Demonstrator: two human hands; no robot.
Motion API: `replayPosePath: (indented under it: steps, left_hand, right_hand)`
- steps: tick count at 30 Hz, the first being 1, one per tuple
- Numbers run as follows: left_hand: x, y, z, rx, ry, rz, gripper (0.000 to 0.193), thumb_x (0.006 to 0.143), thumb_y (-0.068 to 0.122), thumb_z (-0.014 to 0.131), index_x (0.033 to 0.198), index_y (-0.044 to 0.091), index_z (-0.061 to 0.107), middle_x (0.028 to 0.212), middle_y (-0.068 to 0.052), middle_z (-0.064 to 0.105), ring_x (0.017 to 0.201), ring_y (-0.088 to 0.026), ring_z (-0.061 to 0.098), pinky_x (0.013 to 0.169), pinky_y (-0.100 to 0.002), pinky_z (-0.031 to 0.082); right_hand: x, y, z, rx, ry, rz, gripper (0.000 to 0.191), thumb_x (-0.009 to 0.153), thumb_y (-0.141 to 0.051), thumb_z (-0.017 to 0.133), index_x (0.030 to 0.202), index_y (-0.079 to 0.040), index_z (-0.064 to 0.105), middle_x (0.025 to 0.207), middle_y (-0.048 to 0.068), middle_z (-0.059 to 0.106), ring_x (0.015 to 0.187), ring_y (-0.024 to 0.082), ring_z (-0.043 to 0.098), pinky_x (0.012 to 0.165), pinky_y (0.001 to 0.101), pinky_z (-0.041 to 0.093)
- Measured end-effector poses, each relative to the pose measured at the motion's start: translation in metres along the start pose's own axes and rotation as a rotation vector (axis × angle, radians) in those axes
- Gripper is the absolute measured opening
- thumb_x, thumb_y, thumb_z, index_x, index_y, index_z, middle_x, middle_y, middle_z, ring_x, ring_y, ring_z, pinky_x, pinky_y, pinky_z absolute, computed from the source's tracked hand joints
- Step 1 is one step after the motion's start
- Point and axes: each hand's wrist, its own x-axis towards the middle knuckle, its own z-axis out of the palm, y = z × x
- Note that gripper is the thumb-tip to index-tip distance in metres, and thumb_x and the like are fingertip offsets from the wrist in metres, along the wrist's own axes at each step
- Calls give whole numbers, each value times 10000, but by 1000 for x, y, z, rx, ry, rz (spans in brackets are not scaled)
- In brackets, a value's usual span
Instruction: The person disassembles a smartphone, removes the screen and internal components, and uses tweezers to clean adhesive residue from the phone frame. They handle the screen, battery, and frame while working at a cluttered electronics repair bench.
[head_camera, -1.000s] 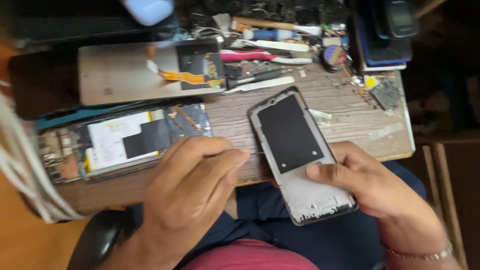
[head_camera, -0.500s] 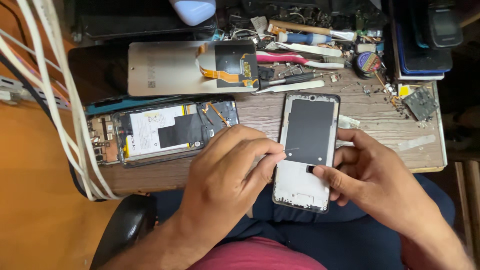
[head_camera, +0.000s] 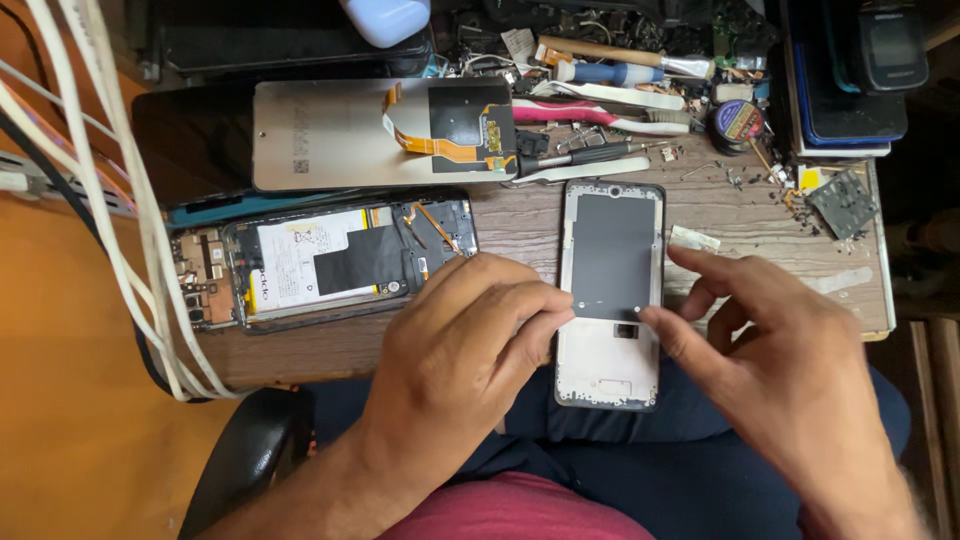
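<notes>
Head view: a person sits at a cluttered wooden bench, both hands on a phone frame that overhangs the near edge above the lap
Phone frame: long side running near to far, dark panel on the far half, pale grey plate on the near half, a small black square part between them
Left hand: fingers curled together, tips pressed on the frame's left edge, pinning it
Right hand: fingers spread, thumb tip on the frame beside the small black square, forefinger raised clear; nothing pinched
Doing it well, as I judge: keep the left side pinned, work the thumb gently, since the overhanging end could tip
Opened phone: far left of the frame, insides showing
Screen panel: beyond it, orange ribbon on its back
Tools: tweezers and drivers at the far side, within reach
White cables: hanging at the left, apart from the work
</notes>
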Motion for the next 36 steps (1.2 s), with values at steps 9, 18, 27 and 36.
replayPosePath:
  steps: [9,18,27,36]
  left_hand:
    - [-3,3,7,10,-24,8,218,914,27,784,1091,52,660,1035,-60,667,954,-243,684,826,-365,562]
    - [-7,4,10,-2,-59,32,218,906,22,795,1076,48,662,1044,-58,667,965,-237,681,829,-353,565]
    - [-7,2,6,23,-38,39,210,916,31,790,1081,48,660,1034,-61,667,955,-242,678,831,-360,561]
    - [-3,5,7,-2,-32,1,263,936,93,799,1141,40,642,1038,-78,668,954,-253,685,820,-365,564]
  right_hand:
    - [-15,-5,9,454,9,-306,395,798,-34,807,1186,-24,731,1000,60,735,816,100,694,692,218,593]
    - [-18,1,16,411,33,-363,202,859,-36,790,1058,-26,762,987,51,770,870,103,726,764,207,572]
    - [-19,9,22,549,37,-185,154,905,-13,740,1058,2,756,946,61,754,796,82,692,694,198,563]
    - [-18,7,20,568,64,-159,168,902,-7,742,1069,11,758,936,71,750,796,85,689,687,200,561]
